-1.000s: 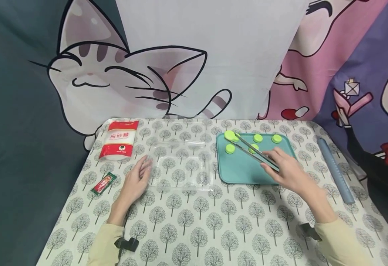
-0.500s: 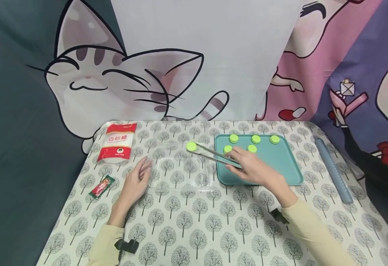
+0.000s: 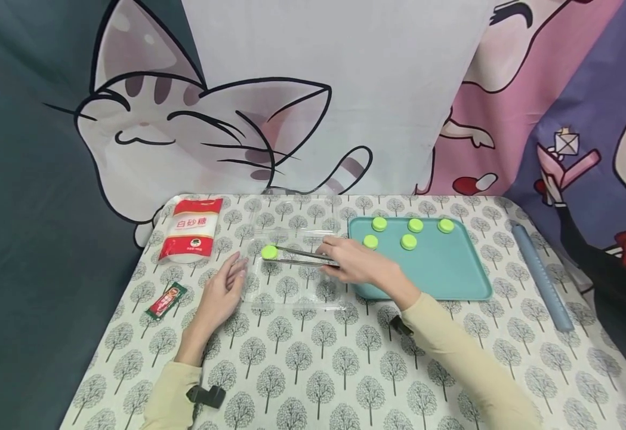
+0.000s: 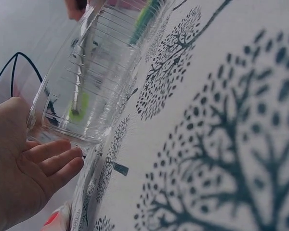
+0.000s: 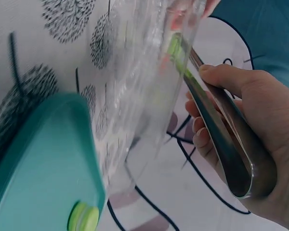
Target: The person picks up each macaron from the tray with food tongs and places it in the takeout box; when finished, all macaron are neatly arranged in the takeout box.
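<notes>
My right hand (image 3: 357, 261) grips metal tongs (image 3: 303, 256), with their tips closed around a lime-green macaron (image 3: 269, 252). In the head view the macaron overlaps the left part of a clear plastic container (image 3: 296, 306), whose clear lid stands up behind it. My left hand (image 3: 221, 294) rests at the container's left side, fingers fairly straight against its wall in the left wrist view. To the right lies a teal tray (image 3: 436, 275) with several more green macarons (image 3: 409, 242) along its back and left part. The right wrist view shows the tongs' rounded bend (image 5: 250, 185) inside my palm.
A red and white sugar bag (image 3: 191, 230) lies at the back left of the table. Nearer is a small green and red packet (image 3: 166, 300). A blue-grey rod (image 3: 542, 278) lies along the right edge. Printed curtains hang behind the table.
My right hand has carried one macaron in the tongs leftward from the tray, across to the left part of the plastic container. My left hand has stayed at the container's side.
</notes>
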`<control>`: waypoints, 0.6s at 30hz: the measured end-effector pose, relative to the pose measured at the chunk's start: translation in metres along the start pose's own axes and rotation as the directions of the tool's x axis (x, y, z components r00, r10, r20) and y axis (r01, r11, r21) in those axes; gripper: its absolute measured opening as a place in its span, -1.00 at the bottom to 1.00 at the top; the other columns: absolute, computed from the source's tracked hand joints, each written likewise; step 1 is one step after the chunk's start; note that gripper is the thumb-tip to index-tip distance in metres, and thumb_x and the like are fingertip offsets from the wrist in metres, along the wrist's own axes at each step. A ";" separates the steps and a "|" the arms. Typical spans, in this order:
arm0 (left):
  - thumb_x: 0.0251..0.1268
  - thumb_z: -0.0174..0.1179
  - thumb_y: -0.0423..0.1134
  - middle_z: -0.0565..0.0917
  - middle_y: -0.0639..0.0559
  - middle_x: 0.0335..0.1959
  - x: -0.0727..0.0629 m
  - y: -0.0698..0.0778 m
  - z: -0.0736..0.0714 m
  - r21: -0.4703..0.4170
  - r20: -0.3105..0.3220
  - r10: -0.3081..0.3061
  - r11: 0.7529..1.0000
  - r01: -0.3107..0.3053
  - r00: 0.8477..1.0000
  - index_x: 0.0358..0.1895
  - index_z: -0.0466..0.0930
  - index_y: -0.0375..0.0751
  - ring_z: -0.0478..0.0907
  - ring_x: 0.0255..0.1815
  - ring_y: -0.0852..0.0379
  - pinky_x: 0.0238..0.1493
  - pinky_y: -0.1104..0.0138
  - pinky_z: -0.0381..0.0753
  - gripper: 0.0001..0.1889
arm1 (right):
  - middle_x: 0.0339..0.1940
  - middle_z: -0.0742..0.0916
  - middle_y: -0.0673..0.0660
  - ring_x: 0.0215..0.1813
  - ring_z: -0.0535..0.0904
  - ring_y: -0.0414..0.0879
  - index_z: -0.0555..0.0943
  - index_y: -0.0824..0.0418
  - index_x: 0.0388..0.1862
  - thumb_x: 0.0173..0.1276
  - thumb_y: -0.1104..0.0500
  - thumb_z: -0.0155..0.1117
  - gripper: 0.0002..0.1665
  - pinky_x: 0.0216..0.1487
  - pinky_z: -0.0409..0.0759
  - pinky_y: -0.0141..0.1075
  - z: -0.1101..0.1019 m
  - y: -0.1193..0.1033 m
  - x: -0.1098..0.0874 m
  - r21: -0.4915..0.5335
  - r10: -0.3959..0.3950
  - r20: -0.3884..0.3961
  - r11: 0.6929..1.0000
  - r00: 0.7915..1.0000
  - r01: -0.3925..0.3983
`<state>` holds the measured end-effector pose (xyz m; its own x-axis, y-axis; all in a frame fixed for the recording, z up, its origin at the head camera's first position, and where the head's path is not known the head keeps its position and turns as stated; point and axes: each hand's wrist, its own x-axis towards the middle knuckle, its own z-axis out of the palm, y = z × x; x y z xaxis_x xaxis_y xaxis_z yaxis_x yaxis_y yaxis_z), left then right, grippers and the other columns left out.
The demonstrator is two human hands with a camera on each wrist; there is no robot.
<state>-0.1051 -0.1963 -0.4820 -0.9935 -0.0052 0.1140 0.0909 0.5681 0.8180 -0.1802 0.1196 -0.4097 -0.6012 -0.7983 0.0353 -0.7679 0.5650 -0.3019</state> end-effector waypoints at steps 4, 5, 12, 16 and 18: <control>0.56 0.04 -0.23 0.55 -0.14 0.38 0.000 0.000 0.001 -0.001 0.004 0.007 1.000 -0.007 1.000 0.55 0.22 -0.22 0.62 0.29 -0.12 0.32 0.17 0.60 -0.43 | 0.06 0.71 0.26 -0.12 0.71 -0.03 0.59 0.39 0.16 0.48 0.13 0.26 -0.58 0.07 0.75 -0.31 0.007 -0.003 0.012 -0.002 0.009 0.044 1.000 0.999 -0.009; 0.56 0.04 -0.23 0.56 -0.14 0.38 0.000 0.000 0.001 -0.001 0.004 0.007 1.000 -0.007 1.000 0.55 0.22 -0.22 0.62 0.29 -0.11 0.32 0.18 0.60 -0.43 | 0.04 0.71 0.25 -0.13 0.70 -0.04 0.59 0.39 0.16 0.48 0.13 0.26 -0.58 0.06 0.75 -0.32 0.009 -0.004 0.014 -0.005 0.011 0.052 1.000 0.999 -0.011; 0.57 0.04 -0.21 0.56 -0.12 0.38 0.001 -0.001 0.002 0.000 0.010 0.014 1.000 -0.014 1.000 0.56 0.21 -0.20 0.62 0.28 -0.11 0.33 0.15 0.60 -0.43 | -0.10 0.68 0.18 -0.25 0.62 -0.12 0.60 0.35 0.16 0.49 0.08 0.26 -0.57 -0.08 0.74 -0.39 0.012 -0.009 0.017 -0.030 0.050 0.072 0.998 0.996 -0.048; 0.58 0.03 -0.20 0.55 -0.10 0.39 0.001 -0.002 0.002 0.006 0.007 0.014 1.000 -0.014 1.000 0.56 0.21 -0.19 0.62 0.28 -0.10 0.34 0.15 0.59 -0.43 | 0.04 0.70 0.21 -0.18 0.68 -0.09 0.59 0.33 0.22 0.48 0.04 0.27 -0.52 0.01 0.76 -0.35 0.011 -0.010 0.016 -0.030 0.070 0.064 0.997 0.996 -0.068; 0.58 0.03 -0.20 0.55 -0.10 0.39 0.000 -0.002 0.001 0.005 0.009 0.008 1.000 -0.008 1.000 0.56 0.20 -0.18 0.62 0.29 -0.11 0.35 0.15 0.59 -0.43 | 0.09 0.70 0.23 -0.14 0.70 -0.05 0.59 0.33 0.22 0.47 0.04 0.28 -0.51 0.05 0.76 -0.31 0.010 -0.010 0.013 -0.020 0.072 0.053 0.997 0.996 -0.071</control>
<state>-0.1056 -0.1967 -0.4841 -0.9933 0.0070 0.1153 0.0985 0.5723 0.8141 -0.1786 0.1015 -0.4156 -0.6421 -0.7657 -0.0370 -0.7277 0.6240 -0.2849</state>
